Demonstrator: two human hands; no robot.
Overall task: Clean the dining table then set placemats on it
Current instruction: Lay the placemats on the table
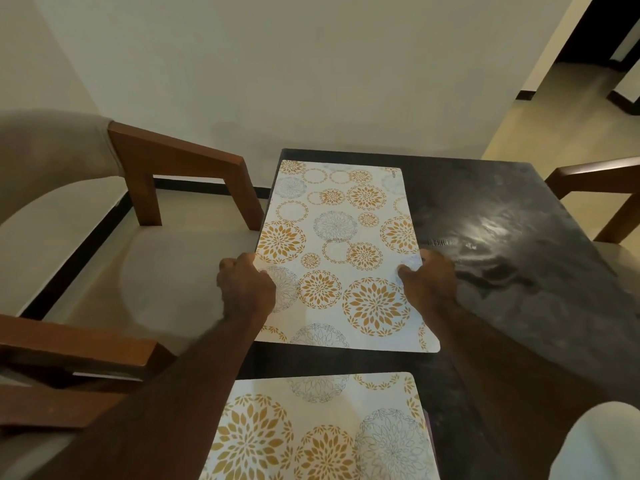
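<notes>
A white placemat (337,233) printed with orange and grey flower circles lies on the dark glossy dining table (502,216), along its left edge. My left hand (244,282) grips the placemat's left edge. On the right edge, my right hand (429,277) holds it with the thumb on top. A second placemat (322,431) of the same pattern lies on the table nearer to me, its lower part cut off by the frame.
A wooden armchair (180,161) with a beige seat stands left of the table. Another chair's armrest (595,174) shows at the right. A cream wall rises behind the table. Something white (602,445) sits at the bottom right corner.
</notes>
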